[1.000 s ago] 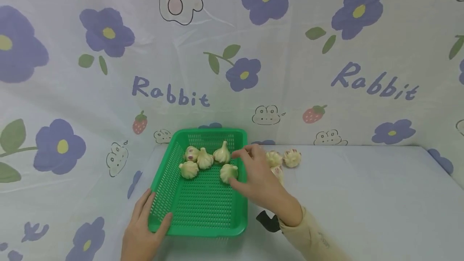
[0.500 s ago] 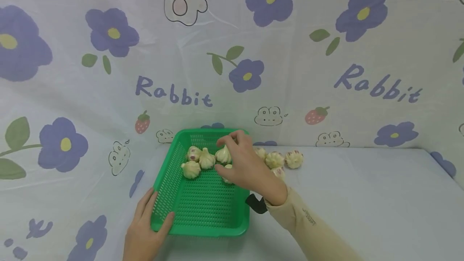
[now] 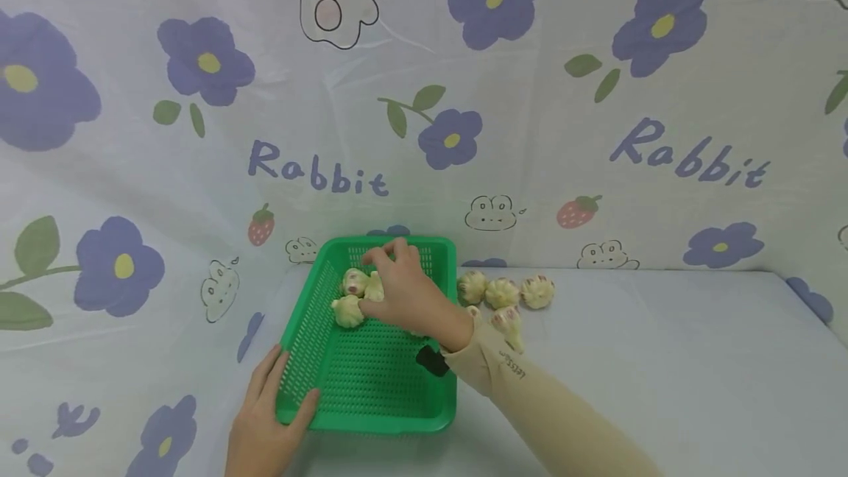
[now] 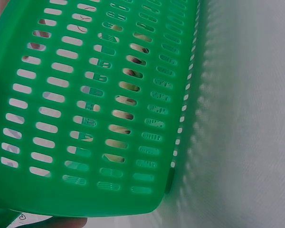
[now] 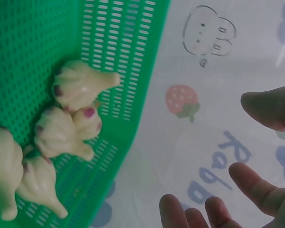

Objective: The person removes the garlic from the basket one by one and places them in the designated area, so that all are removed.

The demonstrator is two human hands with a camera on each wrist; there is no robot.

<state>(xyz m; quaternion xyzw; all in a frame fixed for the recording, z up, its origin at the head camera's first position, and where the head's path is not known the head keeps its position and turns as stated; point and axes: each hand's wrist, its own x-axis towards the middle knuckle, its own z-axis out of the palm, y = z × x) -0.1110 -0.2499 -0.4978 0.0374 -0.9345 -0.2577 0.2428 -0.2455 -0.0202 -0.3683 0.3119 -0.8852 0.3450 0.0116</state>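
Note:
A green perforated plastic basket (image 3: 374, 425) stands on the table, its near-left corner held by my left hand (image 3: 260, 418), with the fingers along the outer left side and the thumb over the near rim. Several garlic bulbs (image 3: 348, 311) lie toward the back of the basket. Above them hovers my right hand (image 3: 412, 297), which hides some of the bulbs in the head view. In the right wrist view that hand (image 5: 270, 197) has its fingers spread apart with nothing between them, and the bulbs (image 5: 80, 85) sit clustered against the basket wall.
Right of the basket, several more garlic bulbs (image 3: 502, 292) with purplish marks lie on the white table (image 3: 649, 359). A cloth (image 3: 530, 131) printed with flowers and "Rabbit" hangs behind. A dark strap piece (image 3: 433, 361) shows by my right wrist.
My right hand has moved left across the basket, from the bulb near its right wall to above the bulbs farther left. The left hand has stayed at the basket's corner.

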